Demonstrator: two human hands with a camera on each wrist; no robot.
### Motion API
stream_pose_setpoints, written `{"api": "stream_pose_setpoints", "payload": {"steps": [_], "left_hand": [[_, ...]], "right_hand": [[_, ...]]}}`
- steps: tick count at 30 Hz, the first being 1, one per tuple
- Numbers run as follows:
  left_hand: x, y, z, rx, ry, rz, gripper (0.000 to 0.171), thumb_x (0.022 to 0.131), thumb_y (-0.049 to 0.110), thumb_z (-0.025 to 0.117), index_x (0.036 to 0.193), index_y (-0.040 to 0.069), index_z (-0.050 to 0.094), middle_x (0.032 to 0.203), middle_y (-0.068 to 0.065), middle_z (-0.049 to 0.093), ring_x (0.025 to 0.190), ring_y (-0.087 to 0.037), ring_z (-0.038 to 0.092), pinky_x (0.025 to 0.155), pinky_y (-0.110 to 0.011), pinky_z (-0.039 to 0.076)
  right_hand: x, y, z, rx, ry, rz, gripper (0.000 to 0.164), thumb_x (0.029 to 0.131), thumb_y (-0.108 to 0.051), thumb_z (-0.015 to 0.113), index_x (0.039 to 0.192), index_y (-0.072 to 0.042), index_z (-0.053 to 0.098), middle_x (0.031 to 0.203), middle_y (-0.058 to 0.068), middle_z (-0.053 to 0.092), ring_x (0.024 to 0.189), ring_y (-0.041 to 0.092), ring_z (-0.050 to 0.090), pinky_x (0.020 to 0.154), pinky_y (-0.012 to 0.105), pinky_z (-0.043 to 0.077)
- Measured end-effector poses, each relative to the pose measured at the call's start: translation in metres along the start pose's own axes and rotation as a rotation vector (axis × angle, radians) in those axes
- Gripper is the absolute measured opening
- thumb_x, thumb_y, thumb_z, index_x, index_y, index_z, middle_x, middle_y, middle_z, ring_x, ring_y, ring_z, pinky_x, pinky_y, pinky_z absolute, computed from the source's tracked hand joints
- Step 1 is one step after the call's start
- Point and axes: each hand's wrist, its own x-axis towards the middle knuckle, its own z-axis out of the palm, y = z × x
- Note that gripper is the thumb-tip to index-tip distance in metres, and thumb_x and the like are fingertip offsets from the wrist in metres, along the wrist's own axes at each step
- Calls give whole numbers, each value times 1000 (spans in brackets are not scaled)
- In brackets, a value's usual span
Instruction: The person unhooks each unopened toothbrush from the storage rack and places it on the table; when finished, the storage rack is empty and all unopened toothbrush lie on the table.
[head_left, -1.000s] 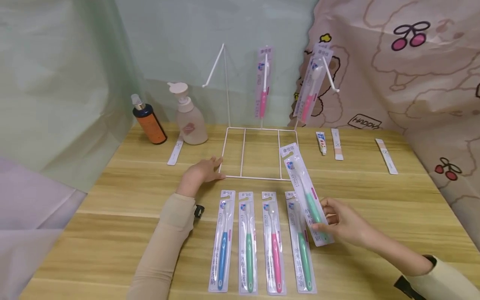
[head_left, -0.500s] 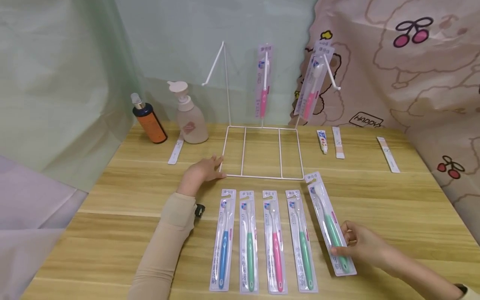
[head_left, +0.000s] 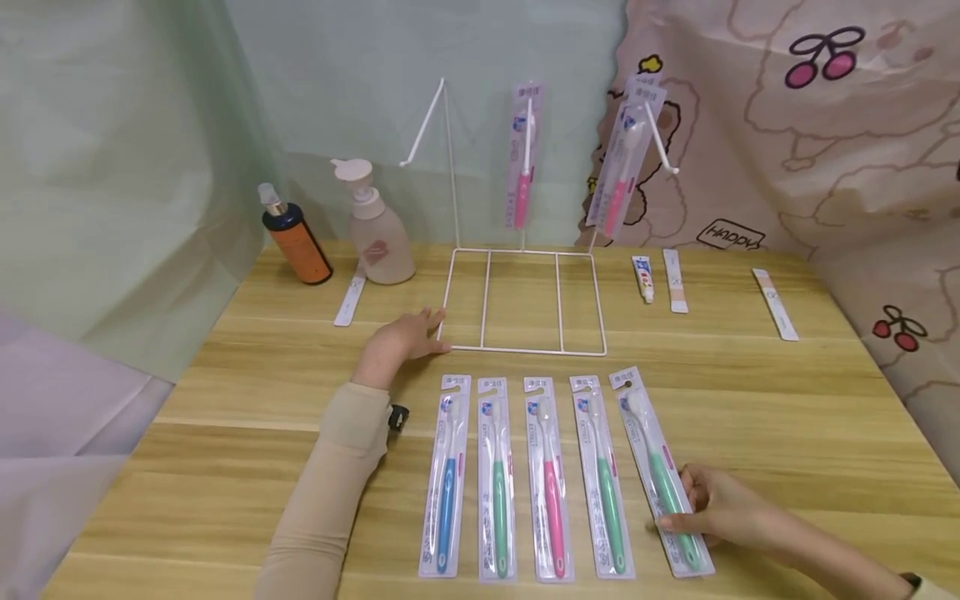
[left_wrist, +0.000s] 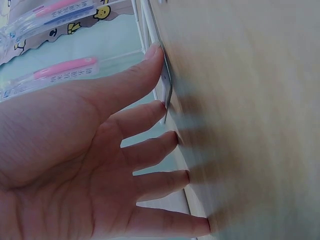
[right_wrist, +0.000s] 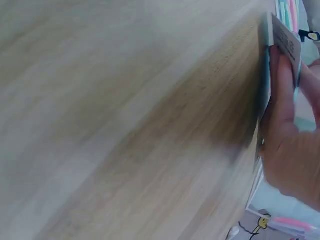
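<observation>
My right hand pinches the lower right edge of a packaged green toothbrush, thumb on top. It slants at the right end of a row of several packaged toothbrushes: a blue one, a pink one and green ones, one of them a green toothbrush beside it. In the right wrist view the package is edge-on, close to the tabletop. My left hand touches the front left corner of a white wire rack; the left wrist view shows its fingers spread and fairly straight, tips on the table.
Packaged pink toothbrushes hang on the rack's middle hook and right hook; the left hook is bare. Behind to the left stand a pump bottle and an orange spray bottle. A small toothpaste tube and slim sachets lie at right.
My right hand has moved the green toothbrush down and right, from overlapping its neighbour to beside it at the row's right end. The left hand has stayed at the rack corner.
</observation>
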Motion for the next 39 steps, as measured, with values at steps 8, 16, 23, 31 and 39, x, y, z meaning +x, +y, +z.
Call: {"api": "stream_pose_setpoints", "payload": {"steps": [8, 16, 23, 31, 39], "left_hand": [[0, 2, 0, 13, 8, 14, 73, 94, 39, 51, 150, 10, 14, 154, -20, 10, 136, -48, 16, 108, -60, 21], [1, 0, 0, -2, 15, 13, 73, 94, 39, 52, 150, 10, 14, 154, -20, 10, 136, -47, 16, 109, -59, 21], [1, -1, 1, -15, 10, 15, 73, 94, 39, 52, 150, 11, 13, 154, -20, 9, 136, -48, 15, 108, -61, 20], [0, 0, 2, -22, 9, 5, 74, 93, 39, 53, 150, 12, 14, 154, -19, 10, 136, -46, 17, 109, -58, 22], [1, -1, 3, -27, 22, 5, 74, 93, 39, 53, 150, 12, 16, 154, -19, 10, 136, -46, 18, 109, -57, 23]], "right_hand": [[0, -7, 0, -171, 37, 67, 41, 80, -35, 73, 85, -3, 48, 67, 2, 60, 58, 14, 56, 47, 24, 47], [0, -6, -1, -256, 36, 37, 42, 78, -40, 73, 67, -7, 49, 55, 4, 60, 44, 13, 59, 41, 31, 51], [-1, -7, 0, -303, 10, 24, 43, 80, -42, 70, 68, -6, 50, 49, 3, 59, 40, 13, 58, 39, 30, 50], [-3, -7, 1, -342, -21, 21, 40, 84, -43, 65, 70, -8, 51, 50, 2, 58, 39, 11, 54, 37, 27, 47], [4, -12, -9, -311, -44, -46, 36, 88, -40, 61, 71, -9, 50, 49, -2, 53, 38, 6, 48, 36, 21, 43]]}}
